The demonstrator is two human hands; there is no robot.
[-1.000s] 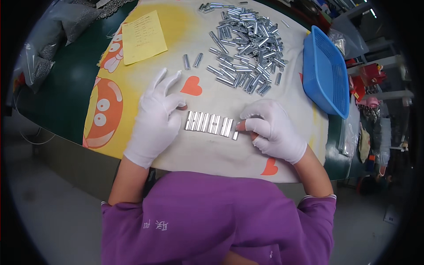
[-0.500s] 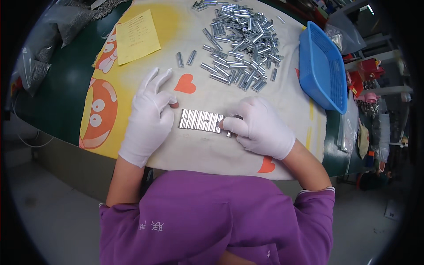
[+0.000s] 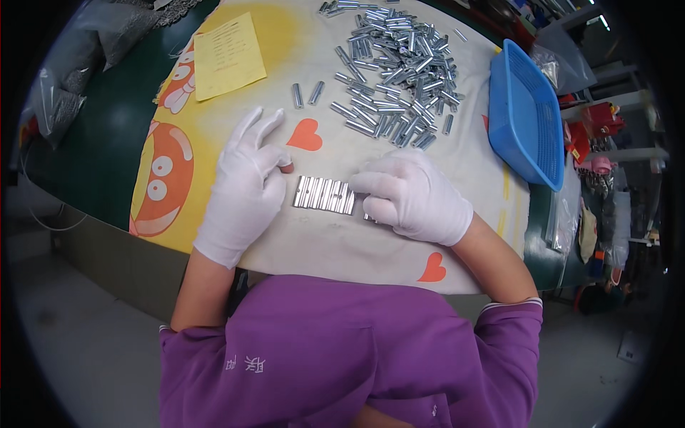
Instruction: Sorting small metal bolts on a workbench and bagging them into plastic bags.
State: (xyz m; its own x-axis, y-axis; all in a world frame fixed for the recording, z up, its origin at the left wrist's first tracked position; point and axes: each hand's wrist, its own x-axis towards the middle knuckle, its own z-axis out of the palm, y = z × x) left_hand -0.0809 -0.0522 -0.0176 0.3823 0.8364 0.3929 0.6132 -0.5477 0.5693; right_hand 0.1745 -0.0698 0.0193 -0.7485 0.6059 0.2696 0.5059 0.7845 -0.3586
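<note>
A row of several short silvery metal tubes (image 3: pixel 324 195) lies side by side on the cloth in front of me. My left hand (image 3: pixel 246 185), in a white glove, rests just left of the row. Two of its fingers stretch forward apart, a bare fingertip shows near the row, and it holds nothing. My right hand (image 3: pixel 414 196), also gloved, is closed at the right end of the row. The end of a metal tube (image 3: pixel 369 218) pokes out beneath its thumb; the rest is hidden by the fingers.
A big heap of loose metal tubes (image 3: pixel 399 71) covers the far middle of the printed cloth (image 3: pixel 285 246). Two single tubes (image 3: pixel 307 93) lie left of it. A yellow written sheet (image 3: pixel 230 57) is at far left, and a blue plastic basket (image 3: pixel 526 118) stands at right.
My right hand has shifted slightly up and left, its fingers now closed over the row's right end. My left hand keeps nearly the same pose.
</note>
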